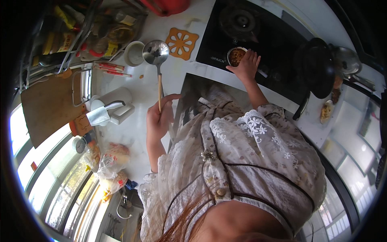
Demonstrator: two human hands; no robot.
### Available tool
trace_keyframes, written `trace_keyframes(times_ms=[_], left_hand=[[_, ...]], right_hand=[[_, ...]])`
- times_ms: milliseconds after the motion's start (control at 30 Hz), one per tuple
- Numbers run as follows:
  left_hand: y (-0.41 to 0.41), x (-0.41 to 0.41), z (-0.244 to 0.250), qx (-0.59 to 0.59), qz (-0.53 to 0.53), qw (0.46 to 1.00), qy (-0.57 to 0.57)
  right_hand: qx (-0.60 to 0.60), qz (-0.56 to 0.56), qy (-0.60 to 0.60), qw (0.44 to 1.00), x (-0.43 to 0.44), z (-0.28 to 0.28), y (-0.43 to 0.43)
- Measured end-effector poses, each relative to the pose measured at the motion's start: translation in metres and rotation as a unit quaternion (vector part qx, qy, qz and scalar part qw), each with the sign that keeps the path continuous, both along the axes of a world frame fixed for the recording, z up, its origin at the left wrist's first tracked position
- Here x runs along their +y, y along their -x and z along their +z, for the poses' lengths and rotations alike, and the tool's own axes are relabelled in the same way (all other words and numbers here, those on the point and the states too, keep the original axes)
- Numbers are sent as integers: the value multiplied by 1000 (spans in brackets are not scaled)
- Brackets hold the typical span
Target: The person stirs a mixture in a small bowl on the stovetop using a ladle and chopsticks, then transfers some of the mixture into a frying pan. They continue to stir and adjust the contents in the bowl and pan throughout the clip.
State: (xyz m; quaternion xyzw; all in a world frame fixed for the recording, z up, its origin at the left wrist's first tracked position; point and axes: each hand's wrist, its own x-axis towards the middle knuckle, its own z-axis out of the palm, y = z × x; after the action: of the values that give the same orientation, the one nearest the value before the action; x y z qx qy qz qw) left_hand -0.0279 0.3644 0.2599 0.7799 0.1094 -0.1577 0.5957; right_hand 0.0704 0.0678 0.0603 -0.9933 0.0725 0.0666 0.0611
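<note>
My left hand (157,119) is closed around the wooden handle of a metal ladle (155,51). The ladle's bowl points away from me, above the white counter, and a few dark bits show in it. On the front edge of the black gas cooktop (281,60) stands a small bowl (229,55) with reddish-brown food (236,56) inside. My right hand (246,66) grips this bowl, thumb at its near side and fingers at its right. Part of its rim is hidden by the fingers.
A light bowl (134,53) and an orange-brown cut-out trivet (182,44) lie near the ladle. A burner (241,20) is behind the small bowl. At right stands a black pan or lid (319,68). A cleaver (102,114) and a bottle rack (90,36) are at left.
</note>
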Motion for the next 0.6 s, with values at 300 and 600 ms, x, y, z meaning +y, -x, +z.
trace_keyframes(times_ms=[300, 600], left_hand=[[-4, 17, 5, 20, 24, 1000, 2], [9, 36, 5, -34, 46, 998, -22]], right_hand=[[-16, 9, -50, 999, 31, 0, -24], [-92, 75, -51, 992, 45, -2, -39]])
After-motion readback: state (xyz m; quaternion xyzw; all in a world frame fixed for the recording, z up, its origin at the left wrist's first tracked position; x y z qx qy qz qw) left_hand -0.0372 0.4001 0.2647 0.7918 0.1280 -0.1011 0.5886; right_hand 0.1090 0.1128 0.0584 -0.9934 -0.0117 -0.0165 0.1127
